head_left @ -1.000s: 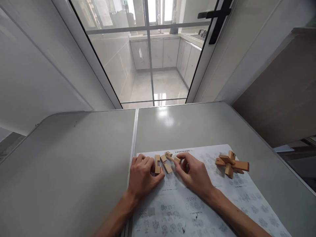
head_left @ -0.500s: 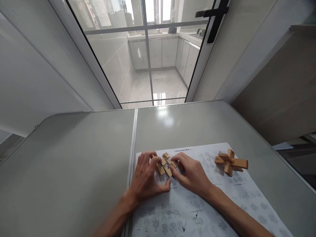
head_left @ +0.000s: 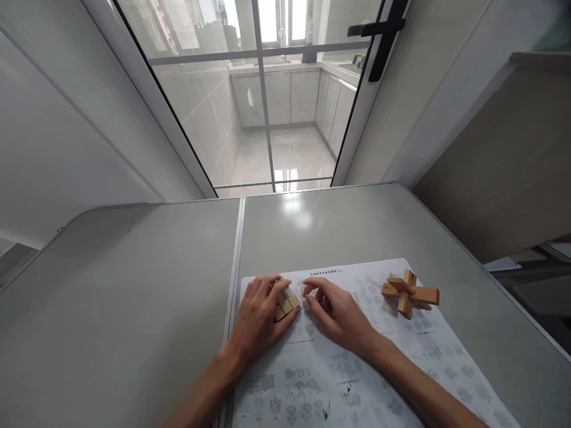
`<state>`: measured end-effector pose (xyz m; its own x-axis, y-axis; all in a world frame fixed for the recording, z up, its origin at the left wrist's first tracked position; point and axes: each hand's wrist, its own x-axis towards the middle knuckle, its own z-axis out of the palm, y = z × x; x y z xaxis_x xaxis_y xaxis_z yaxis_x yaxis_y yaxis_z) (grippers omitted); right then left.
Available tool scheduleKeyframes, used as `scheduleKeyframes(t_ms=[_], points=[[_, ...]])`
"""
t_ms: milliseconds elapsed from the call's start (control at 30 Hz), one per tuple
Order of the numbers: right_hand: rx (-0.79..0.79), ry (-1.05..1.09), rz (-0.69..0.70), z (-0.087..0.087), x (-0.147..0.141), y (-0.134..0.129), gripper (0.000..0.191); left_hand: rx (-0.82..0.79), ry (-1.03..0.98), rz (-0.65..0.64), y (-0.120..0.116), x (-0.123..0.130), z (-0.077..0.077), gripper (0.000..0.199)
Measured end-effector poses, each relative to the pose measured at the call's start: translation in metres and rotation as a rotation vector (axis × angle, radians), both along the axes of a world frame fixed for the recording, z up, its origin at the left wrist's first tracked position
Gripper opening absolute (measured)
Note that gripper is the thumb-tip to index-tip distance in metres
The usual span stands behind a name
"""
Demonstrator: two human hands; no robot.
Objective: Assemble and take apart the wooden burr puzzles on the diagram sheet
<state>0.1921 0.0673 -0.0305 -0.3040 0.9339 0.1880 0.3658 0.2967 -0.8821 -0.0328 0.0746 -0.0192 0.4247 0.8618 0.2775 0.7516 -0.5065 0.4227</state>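
My left hand (head_left: 261, 309) is closed around a small group of light wooden puzzle pieces (head_left: 286, 307) at the upper left of a printed sheet (head_left: 366, 333). Its thumb lies along their near side and its fingers reach over their far side. Just right of the pieces is my right hand (head_left: 336, 309), its thumb and index finger apart with a gap between the tips and nothing visible between them. An assembled wooden puzzle (head_left: 408, 294) of crossed, darker bars rests on the sheet's upper right.
The sheet lies on a grey table (head_left: 156, 297) with a metal seam (head_left: 238, 238) left of the sheet. Beyond the table's far edge stands a glass door (head_left: 223, 119) with a black handle (head_left: 379, 28). A brown panel is at the right.
My left hand has closed around the wooden pieces, which now sit closer together. My right hand has come off them and is slightly apart. The whole view has shifted a little.
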Motion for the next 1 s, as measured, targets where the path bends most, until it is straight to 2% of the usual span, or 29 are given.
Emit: scheduleKeyframes(t_ms=[167, 300, 433, 667, 800, 900, 1000], points=[[-0.016, -0.027, -0.016, 0.002, -0.001, 0.001, 0.02, 0.073, 0.056, 0.237, 0.003, -0.004, -0.008, 0.043], [-0.05, 0.035, -0.036, 0.0, 0.001, 0.002, 0.018, 0.117, 0.134, 0.346, 0.004, -0.006, -0.012, 0.041], [-0.181, 0.247, -0.085, 0.001, 0.004, 0.006, 0.017, 0.162, 0.205, 0.43, 0.005, -0.007, -0.013, 0.04], [-0.356, 0.649, -0.24, 0.0, 0.009, 0.014, 0.024, 0.209, 0.27, 0.464, 0.007, -0.012, -0.014, 0.043], [-0.559, 1.054, -0.162, 0.002, 0.019, 0.02, 0.033, 0.296, 0.237, 0.388, 0.004, -0.012, -0.01, 0.045], [-0.671, 1.332, -0.099, 0.004, 0.028, 0.023, 0.048, 0.338, 0.148, 0.224, -0.001, -0.006, -0.003, 0.034], [-0.701, 1.51, -0.116, 0.004, 0.033, 0.025, 0.059, 0.339, 0.061, 0.063, -0.008, 0.003, 0.002, 0.018]])
